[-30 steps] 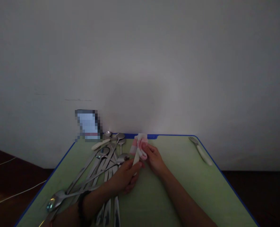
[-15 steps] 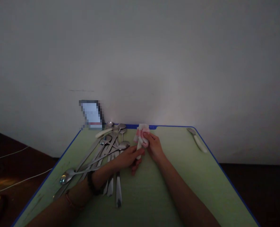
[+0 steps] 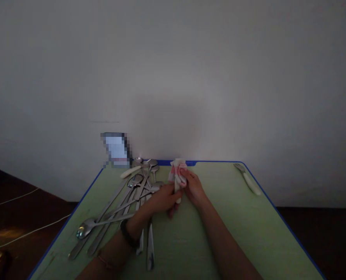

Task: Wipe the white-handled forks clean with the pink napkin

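Observation:
My left hand (image 3: 166, 198) is closed around the white handle (image 3: 178, 195) of a utensil whose head is hidden in cloth. My right hand (image 3: 194, 186) pinches a pink and white cloth (image 3: 178, 172) wrapped over the upper end of that utensil. Both hands are close together near the far side of the table. Beside my left hand and under its forearm lies a loose pile of metal spoons (image 3: 135, 181), their long handles pointing various ways. A white-handled piece (image 3: 130, 172) rests at the pile's back left.
The green table (image 3: 225, 229) has a blue rim and stands against a pale wall (image 3: 173, 77). At its far right lies a fork with a white handle (image 3: 251, 183). A blurred-out device with a lit screen (image 3: 116, 149) leans on the wall at the back left.
The whole view has shifted, so the table sits slightly lower. My left hand and forearm have moved a little right, and the cloth looks more bunched around the utensil.

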`<state>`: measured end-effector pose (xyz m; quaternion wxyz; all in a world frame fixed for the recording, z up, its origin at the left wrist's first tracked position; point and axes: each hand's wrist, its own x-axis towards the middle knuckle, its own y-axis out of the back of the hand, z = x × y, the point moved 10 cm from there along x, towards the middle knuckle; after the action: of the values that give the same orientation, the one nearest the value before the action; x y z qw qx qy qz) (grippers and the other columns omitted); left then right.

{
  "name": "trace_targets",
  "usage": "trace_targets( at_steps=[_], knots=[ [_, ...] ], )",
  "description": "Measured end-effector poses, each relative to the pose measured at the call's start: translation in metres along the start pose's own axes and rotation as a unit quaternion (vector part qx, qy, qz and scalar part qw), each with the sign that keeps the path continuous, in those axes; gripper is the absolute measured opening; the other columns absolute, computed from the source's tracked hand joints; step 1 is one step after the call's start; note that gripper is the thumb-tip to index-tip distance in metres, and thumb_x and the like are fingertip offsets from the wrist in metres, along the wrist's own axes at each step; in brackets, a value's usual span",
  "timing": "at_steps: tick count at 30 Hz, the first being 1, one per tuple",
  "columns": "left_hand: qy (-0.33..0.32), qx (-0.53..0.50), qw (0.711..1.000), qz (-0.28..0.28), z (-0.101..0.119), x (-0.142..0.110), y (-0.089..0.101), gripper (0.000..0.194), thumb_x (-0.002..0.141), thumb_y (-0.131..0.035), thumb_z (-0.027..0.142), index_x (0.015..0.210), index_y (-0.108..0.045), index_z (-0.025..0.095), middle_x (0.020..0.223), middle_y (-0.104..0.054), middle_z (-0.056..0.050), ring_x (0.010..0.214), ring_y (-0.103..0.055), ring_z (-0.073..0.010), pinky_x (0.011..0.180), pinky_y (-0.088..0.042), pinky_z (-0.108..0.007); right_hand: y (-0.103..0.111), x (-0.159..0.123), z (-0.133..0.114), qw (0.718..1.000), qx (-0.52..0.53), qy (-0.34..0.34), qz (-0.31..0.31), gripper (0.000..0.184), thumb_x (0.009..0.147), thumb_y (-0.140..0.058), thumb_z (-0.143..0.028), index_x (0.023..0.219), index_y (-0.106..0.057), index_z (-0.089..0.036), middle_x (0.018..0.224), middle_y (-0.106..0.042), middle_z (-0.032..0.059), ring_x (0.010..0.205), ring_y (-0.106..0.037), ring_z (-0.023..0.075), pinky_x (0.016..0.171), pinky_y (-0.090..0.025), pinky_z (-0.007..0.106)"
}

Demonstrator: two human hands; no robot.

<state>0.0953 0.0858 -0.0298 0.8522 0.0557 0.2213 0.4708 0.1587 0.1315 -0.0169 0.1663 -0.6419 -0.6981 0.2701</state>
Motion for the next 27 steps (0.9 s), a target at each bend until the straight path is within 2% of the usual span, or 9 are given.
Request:
trace_targets(
  at_steps=[5,14,17,19,22,24,25,27],
  knots=[
    [-0.017,0.028,0.999,0.012,0.002,0.003,0.003,0.034,0.085,-0.04,0.041,0.061,-0.048,0.018,0.045,-0.053,0.003,0.032,-0.05,-0.0108,0.038,-0.036,-0.02,0.001,0.005,0.002,1.0,0.004,-0.016,0.014,0.017,0.062,-0.074,-0.032,0.063,-0.066,-0.017,0.061,-0.061,-0.0033,0.055,-0.049,0.0095,0.055,-0.039,0.023],
    [-0.011,0.039,0.999,-0.019,0.004,0.003,0.004,0.038,0.089,-0.033,0.044,0.066,-0.05,0.018,0.048,-0.054,0.001,0.034,-0.051,-0.012,0.04,-0.039,-0.021,0.005,0.011,0.004,0.999,-0.007,-0.023,0.039,0.017,0.063,-0.074,-0.032,0.065,-0.066,-0.018,0.058,-0.06,-0.003,0.051,-0.048,0.0103,0.052,-0.043,0.025],
    [-0.03,0.086,0.996,0.026,0.019,-0.005,0.02,0.033,0.087,-0.04,0.045,0.074,-0.054,0.018,0.054,-0.056,0.0,0.043,-0.053,-0.0139,0.046,-0.038,-0.023,0.011,0.014,0.004,0.997,0.034,-0.025,0.066,0.013,0.067,-0.072,-0.03,0.069,-0.067,-0.018,0.061,-0.062,-0.0025,0.052,-0.052,0.0107,0.056,-0.05,0.026],
    [-0.085,0.219,0.968,0.085,0.043,-0.015,0.038,0.033,0.087,-0.042,0.045,0.074,-0.058,0.019,0.06,-0.06,-0.002,0.054,-0.057,-0.017,0.053,-0.038,-0.025,0.015,0.016,0.003,0.992,0.089,-0.026,0.085,0.01,0.07,-0.069,-0.028,0.074,-0.068,-0.019,0.069,-0.067,-0.0013,0.058,-0.058,0.0122,0.061,-0.053,0.026],
    [-0.077,0.321,0.937,0.116,0.055,-0.027,0.061,0.033,0.09,-0.037,0.039,0.08,-0.061,0.019,0.069,-0.064,-0.004,0.063,-0.06,-0.0197,0.06,-0.043,-0.029,0.015,0.018,0.002,0.985,0.147,-0.024,0.082,0.013,0.073,-0.065,-0.024,0.085,-0.068,-0.02,0.082,-0.071,-0.0009,0.07,-0.064,0.0138,0.065,-0.057,0.026],
    [-0.061,0.363,0.912,0.179,0.057,-0.033,0.083,0.031,0.092,-0.034,0.033,0.088,-0.061,0.017,0.083,-0.067,-0.007,0.077,-0.063,-0.021,0.072,-0.047,-0.033,0.013,0.019,0.001,0.986,0.15,-0.023,0.063,0.015,0.073,-0.064,-0.022,0.088,-0.067,-0.02,0.084,-0.072,-0.0008,0.073,-0.066,0.014,0.067,-0.058,0.027],
    [-0.066,0.392,0.891,0.219,0.059,-0.037,0.092,0.029,0.091,-0.036,0.031,0.093,-0.061,0.016,0.096,-0.067,-0.009,0.09,-0.062,-0.0218,0.085,-0.045,-0.037,0.011,0.019,0.001,0.987,0.147,-0.023,0.052,0.016,0.074,-0.064,-0.021,0.089,-0.066,-0.02,0.085,-0.072,-0.0006,0.073,-0.066,0.0141,0.067,-0.059,0.027],
    [-0.065,0.456,0.839,0.291,0.055,-0.042,0.106,0.033,0.09,-0.039,0.033,0.111,-0.057,0.015,0.123,-0.058,-0.012,0.117,-0.051,-0.0253,0.108,-0.026,-0.047,0.009,0.018,0.002,0.989,0.145,-0.02,0.035,0.017,0.075,-0.062,-0.021,0.091,-0.066,-0.019,0.086,-0.072,-0.0002,0.075,-0.067,0.0143,0.068,-0.059,0.027]
  ],
)
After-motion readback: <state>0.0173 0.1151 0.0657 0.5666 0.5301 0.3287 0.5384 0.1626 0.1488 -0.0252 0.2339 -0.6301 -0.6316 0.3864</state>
